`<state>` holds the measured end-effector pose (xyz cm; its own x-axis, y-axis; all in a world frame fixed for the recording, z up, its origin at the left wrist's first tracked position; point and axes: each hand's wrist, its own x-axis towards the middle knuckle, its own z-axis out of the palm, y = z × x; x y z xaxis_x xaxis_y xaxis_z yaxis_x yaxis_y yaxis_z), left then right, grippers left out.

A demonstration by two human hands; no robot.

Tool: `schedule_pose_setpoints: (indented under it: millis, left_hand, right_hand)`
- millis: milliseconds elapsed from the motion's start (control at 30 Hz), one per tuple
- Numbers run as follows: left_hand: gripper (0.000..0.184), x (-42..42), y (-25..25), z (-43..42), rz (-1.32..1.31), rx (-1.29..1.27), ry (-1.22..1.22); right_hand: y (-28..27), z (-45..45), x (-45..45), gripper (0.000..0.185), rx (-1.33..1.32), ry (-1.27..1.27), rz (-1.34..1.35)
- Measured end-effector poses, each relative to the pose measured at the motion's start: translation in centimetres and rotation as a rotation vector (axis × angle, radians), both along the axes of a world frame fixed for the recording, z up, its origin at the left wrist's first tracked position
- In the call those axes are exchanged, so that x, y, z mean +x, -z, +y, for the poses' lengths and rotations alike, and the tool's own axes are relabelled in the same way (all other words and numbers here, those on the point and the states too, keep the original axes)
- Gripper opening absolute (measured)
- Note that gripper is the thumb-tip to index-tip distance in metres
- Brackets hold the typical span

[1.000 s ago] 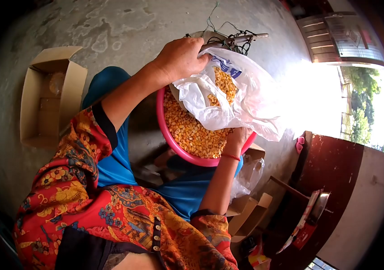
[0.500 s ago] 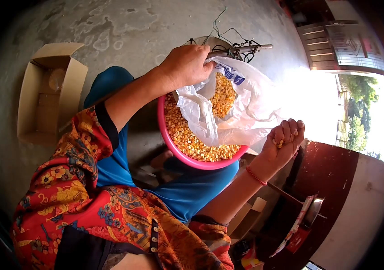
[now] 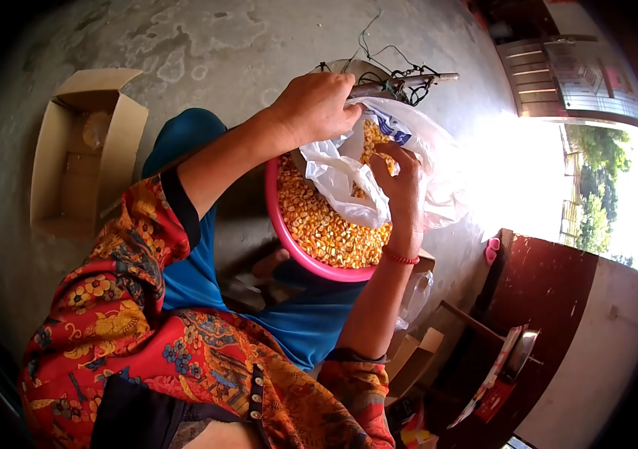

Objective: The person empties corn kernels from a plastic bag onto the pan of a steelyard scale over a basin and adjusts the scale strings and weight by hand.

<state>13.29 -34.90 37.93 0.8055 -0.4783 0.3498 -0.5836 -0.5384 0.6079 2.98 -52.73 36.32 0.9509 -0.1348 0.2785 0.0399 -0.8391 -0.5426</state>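
Note:
My left hand (image 3: 319,107) is closed on the rim of a white translucent plastic bag (image 3: 441,191) with blue print. Through the bag's mouth, yellow corn kernels (image 3: 372,135) show inside. My right hand (image 3: 403,183), with a red beaded bracelet, is at the mouth of the bag, its fingers curled, with a few pale kernels seemingly among them. Under the bag stands a pink basin (image 3: 317,266) holding many loose corn kernels (image 3: 326,233). Part of the basin is hidden by the bag and my right arm.
Beyond my left hand lie a metal rod (image 3: 431,78) with dark chains and a round pan (image 3: 338,67). An open cardboard box (image 3: 124,138) sits on the concrete floor at left. Another carton (image 3: 418,359) and a dark red cabinet (image 3: 536,299) are at right.
My right hand has moved left, from beyond the bag's right side to its mouth, and the near side of the bag has shifted. My left hand keeps its grip on the rim.

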Motion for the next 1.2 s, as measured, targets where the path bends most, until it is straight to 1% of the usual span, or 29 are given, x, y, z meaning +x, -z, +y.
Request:
schedule_pose_setpoints:
  millis: [33, 100, 133, 167, 233, 267, 300, 400, 433, 500, 533, 567, 600, 633, 667, 700, 767, 800, 833, 900, 967, 1000, 1033, 1067, 1100, 1133, 1167, 1200]
  left_hand:
    - [0.030, 0.0, 0.1, 0.0, 0.001, -0.016, 0.003]
    - [0.032, 0.1, 0.4, -0.1, 0.001, -0.030, 0.006]
    - [0.033, 0.2, 0.5, -0.1, -0.022, -0.029, 0.001]
    - [0.035, 0.1, 0.6, -0.2, -0.044, -0.029, -0.002]
    - [0.037, 0.0, 0.4, -0.2, -0.043, -0.001, 0.010]
    - [0.040, -0.1, 0.3, -0.3, -0.042, 0.026, 0.017]
    - [0.040, -0.1, 0.3, -0.4, -0.043, 0.025, 0.019]
    - [0.045, 0.1, 0.3, -0.5, -0.034, 0.045, 0.024]
    - [0.045, 0.1, 0.2, -0.4, 0.007, 0.049, 0.015]
    - [0.046, 0.3, 0.2, -0.6, 0.049, 0.051, 0.007]
    - [0.044, 0.4, 0.4, -0.6, 0.036, 0.051, 0.008]
    - [0.043, 0.4, 0.6, -0.6, 0.023, 0.050, 0.008]
    - [0.043, 0.4, 0.7, -0.6, 0.024, 0.052, 0.007]
    - [0.041, 0.5, 0.7, -0.6, 0.025, 0.030, 0.008]
    - [0.039, 0.5, 0.8, -0.7, 0.025, 0.008, 0.009]
    - [0.039, 0.5, 0.8, -0.7, 0.028, 0.010, 0.005]
    - [0.037, 0.4, 0.7, -0.7, 0.038, 0.001, -0.008]
    - [0.037, 0.3, 0.7, -0.8, 0.039, 0.003, -0.009]
    - [0.036, 0.2, 0.7, -0.8, 0.053, 0.001, -0.010]
    - [0.036, 0.2, 0.9, -0.9, 0.066, 0.000, -0.011]
    - [0.035, 0.2, 1.4, -1.0, 0.024, -0.004, -0.004]
    - [0.035, 0.2, 1.4, -1.0, 0.025, -0.004, -0.002]
    - [0.035, 0.1, 1.1, -1.0, 0.038, 0.001, -0.007]
    - [0.034, 0.1, 1.0, -1.0, 0.054, 0.007, -0.012]
    - [0.034, 0.1, 1.0, -1.0, 0.056, 0.009, -0.012]
    - [0.033, 0.1, 1.1, -1.0, 0.036, 0.019, -0.011]
    - [0.033, 0.0, 1.1, -1.1, 0.016, 0.027, -0.007]
    - [0.033, 0.0, 1.1, -1.1, 0.016, 0.028, -0.005]
  right_hand:
    - [-0.4, -0.1, 0.0, 0.020, 0.001, 0.003, -0.001]
    - [-1.2, -1.0, 0.2, 0.018, 0.291, 0.177, -0.044]
    - [-1.5, -2.5, 0.4, 0.017, 0.336, 0.207, -0.048]
    - [-2.1, -3.4, 0.6, 0.021, 0.540, 0.221, 0.007]
    - [-2.5, -4.2, 1.4, 0.027, 0.884, 0.294, 0.026]
    - [-2.0, -4.7, 1.9, 0.032, 0.876, 0.330, 0.058]
    - [-0.9, -5.5, 2.5, 0.031, 0.954, 0.325, 0.104]
    - [0.0, -6.2, 3.8, 0.030, 0.849, 0.282, 0.151]
    - [-1.0, -5.9, 3.6, 0.030, 0.773, 0.267, 0.174]
    - [-3.0, -5.8, 3.2, 0.032, 0.467, 0.291, 0.236]
    - [-4.9, -4.2, 2.3, 0.033, 0.432, 0.263, 0.181]
    - [-6.5, -2.4, 1.2, 0.033, 0.521, 0.160, 0.161]
    - [-7.6, -0.1, -0.3, 0.032, 0.508, -0.002, 0.123]
    - [-7.7, 2.5, -1.7, 0.030, 0.449, -0.181, -0.009]
    - [-7.5, 4.1, -2.8, 0.031, 0.177, -0.351, -0.032]
    - [-7.6, 6.4, -4.1, 0.033, 0.077, -0.419, 0.037]
    - [-4.7, 9.1, -6.0, 0.029, -0.072, -0.517, 0.087]
    - [-2.4, 9.8, -6.4, 0.041, -0.092, -0.535, 0.097]
    - [-0.3, 10.4, -6.8, 0.036, -0.190, -0.483, 0.073]
    - [1.2, 10.2, -7.0, 0.033, -0.138, -0.487, 0.032]
    - [-0.7, 9.1, -7.1, 0.030, -0.046, -0.510, 0.004]
    - [-2.5, 8.6, -7.4, 0.029, -0.011, -0.464, -0.018]
    - [-4.2, 8.0, -7.9, 0.032, -0.050, -0.364, -0.088]
    - [-4.7, 7.1, -8.3, 0.032, -0.076, -0.183, -0.197]
    - [-4.9, 5.9, -8.5, 0.037, -0.121, -0.011, -0.283]
    - [-5.3, 4.7, -8.3, 0.046, -0.173, 0.095, -0.334]
    - [-5.2, 3.4, -8.1, 0.060, -0.249, 0.150, -0.303]
    - [-4.5, 2.5, -7.6, 0.065, -0.272, 0.210, -0.260]
